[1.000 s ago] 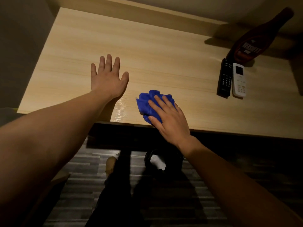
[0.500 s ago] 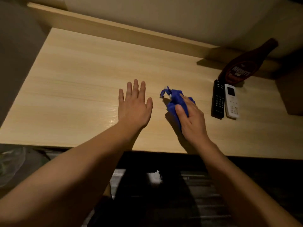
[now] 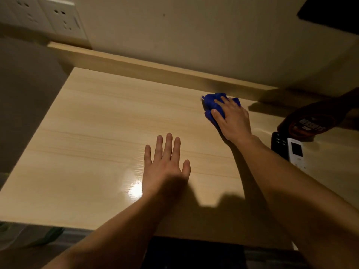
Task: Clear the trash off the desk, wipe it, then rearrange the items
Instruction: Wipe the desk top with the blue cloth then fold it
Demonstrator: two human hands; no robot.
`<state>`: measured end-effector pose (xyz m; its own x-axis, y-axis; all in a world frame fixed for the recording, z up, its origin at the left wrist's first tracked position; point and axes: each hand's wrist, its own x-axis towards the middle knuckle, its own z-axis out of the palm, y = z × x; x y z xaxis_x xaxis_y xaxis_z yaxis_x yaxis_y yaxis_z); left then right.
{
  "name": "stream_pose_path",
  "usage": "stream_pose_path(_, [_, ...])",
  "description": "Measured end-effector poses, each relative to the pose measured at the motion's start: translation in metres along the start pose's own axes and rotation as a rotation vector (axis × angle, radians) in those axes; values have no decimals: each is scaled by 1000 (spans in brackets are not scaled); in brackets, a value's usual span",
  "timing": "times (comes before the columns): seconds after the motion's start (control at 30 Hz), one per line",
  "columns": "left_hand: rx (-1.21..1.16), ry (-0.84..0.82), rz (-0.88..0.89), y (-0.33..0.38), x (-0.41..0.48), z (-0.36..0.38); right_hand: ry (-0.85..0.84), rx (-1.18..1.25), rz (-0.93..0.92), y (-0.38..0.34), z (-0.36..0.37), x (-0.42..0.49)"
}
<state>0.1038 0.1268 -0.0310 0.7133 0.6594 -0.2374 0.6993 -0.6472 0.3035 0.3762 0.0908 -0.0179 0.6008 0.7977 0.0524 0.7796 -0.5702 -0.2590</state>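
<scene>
Judged mid-wipe: pressing the bunched blue cloth (image 3: 210,102) onto the desk (image 3: 97,133) by its back ledge (image 3: 155,67) with the right hand (image 3: 234,121), fingers laid fairly straight over it. Bracing flat with the left hand (image 3: 165,167), fingers straight, slightly spread. Next, probably sweeping rightward, lifting or skirting the 2 remotes (image 3: 279,145) and syrup bottle (image 3: 310,124).

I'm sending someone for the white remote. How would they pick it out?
On the right of the wooden desk, find the brown bottle. Just in front two remotes lie side by side; the white remote sits right of the black remote.
</scene>
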Motion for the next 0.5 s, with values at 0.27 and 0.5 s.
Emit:
stream_pose_path(0.27, [66, -34, 2, 2, 0, -6, -175, -99, 99, 9, 4, 15])
stream_pose_path(0.5, [58, 22, -5, 4, -4, -5, -223, -122, 114, 6, 1, -14])
